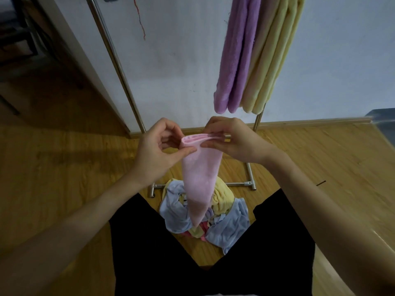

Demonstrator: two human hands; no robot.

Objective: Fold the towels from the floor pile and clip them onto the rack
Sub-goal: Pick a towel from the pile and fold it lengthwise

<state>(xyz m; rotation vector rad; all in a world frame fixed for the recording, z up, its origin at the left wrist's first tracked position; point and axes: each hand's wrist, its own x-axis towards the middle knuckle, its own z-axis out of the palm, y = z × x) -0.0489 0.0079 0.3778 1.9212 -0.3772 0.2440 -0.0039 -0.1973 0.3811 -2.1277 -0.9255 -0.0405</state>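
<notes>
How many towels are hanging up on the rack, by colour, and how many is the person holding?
Hanging purple fluffy towels: 2
Hanging pale yellow fluffy towels: 2
Folded pink towel held at its top edge by the left hand and right hand: 1
Total: 5
The floor pile is too jumbled to count.

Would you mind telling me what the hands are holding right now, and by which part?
Both hands pinch the folded pink towel by its top edge: the left hand at the left corner, the right hand beside it. The rest hangs free.
</notes>
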